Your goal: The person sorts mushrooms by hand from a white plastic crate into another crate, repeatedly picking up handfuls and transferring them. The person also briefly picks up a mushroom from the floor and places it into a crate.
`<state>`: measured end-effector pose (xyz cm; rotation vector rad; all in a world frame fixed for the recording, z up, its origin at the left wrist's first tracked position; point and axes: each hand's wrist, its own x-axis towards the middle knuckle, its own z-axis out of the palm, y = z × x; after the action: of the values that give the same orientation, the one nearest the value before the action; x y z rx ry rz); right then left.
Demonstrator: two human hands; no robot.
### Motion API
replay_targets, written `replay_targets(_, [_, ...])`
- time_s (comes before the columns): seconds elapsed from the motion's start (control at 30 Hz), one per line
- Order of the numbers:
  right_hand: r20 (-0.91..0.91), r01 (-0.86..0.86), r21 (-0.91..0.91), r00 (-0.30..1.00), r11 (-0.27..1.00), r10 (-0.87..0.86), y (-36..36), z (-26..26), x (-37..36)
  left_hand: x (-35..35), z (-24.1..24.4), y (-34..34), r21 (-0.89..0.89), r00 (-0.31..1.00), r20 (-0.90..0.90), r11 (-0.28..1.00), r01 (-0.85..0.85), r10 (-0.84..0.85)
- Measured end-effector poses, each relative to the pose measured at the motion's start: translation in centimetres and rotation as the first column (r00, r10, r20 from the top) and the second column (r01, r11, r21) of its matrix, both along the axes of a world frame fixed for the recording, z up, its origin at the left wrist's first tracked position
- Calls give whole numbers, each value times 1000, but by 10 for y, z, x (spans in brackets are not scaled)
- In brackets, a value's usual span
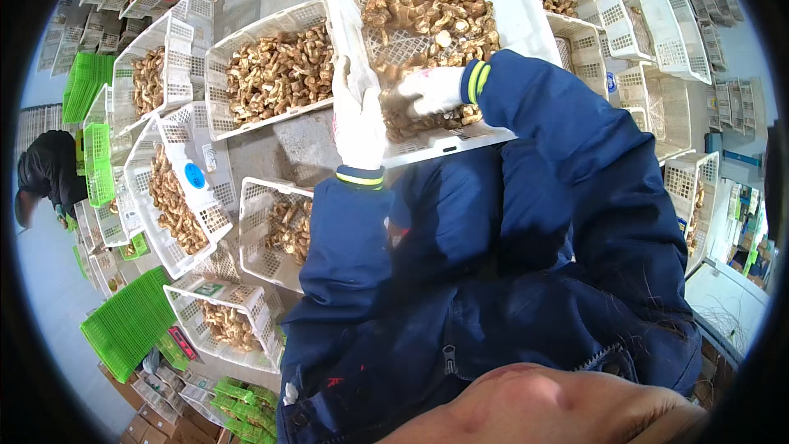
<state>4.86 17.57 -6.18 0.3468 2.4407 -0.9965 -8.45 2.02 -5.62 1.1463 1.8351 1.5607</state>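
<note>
A large white plastic crate [530, 18] stands directly in front of me, with brown mushrooms [425, 0] heaped mostly toward its far and right sides. Part of its lattice floor shows through. My left hand [359, 123], in a white glove, lies along the crate's left wall, thumb on the inner side and fingers on the outer. Inside the crate, near its front end, is my right hand [431, 91], also gloved in white. Its fingers point left and down among mushrooms that are blurred there, so whether it holds any cannot be made out.
Left of the large crate is another white crate [219, 74] full of mushrooms. More mushroom crates [138, 197] stand farther left, beside stacked green plastic baskets [129, 320]. White crates [659, 18] crowd the right side. A person in dark clothing [52, 166] bends over at far left.
</note>
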Motion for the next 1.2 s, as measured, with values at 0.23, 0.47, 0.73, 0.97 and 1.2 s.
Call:
replay_targets(0.23, [-238, 490, 421, 872, 764, -428, 90, 7, 32, 3, 10, 0, -15, 988, 155, 1000, -8, 10])
replay_targets(0.47, [49, 27, 425, 997, 905, -53, 81, -17, 68, 4, 17, 0, -43, 978, 209, 999, -7, 16])
replay_targets(0.73, [6, 138, 510, 986, 849, -164, 87, 45, 89, 3, 14, -1, 20, 960, 279, 1000, 20, -25])
replay_targets(0.97, [-323, 545, 586, 836, 600, -443, 119, -19, 51, 3, 11, 0, 19, 972, 234, 1000, 12, -16])
replay_targets(1.2, [-174, 373, 421, 928, 827, -330, 49, -14, 38, 2, 13, -4, -60, 999, 20, 998, -34, 35])
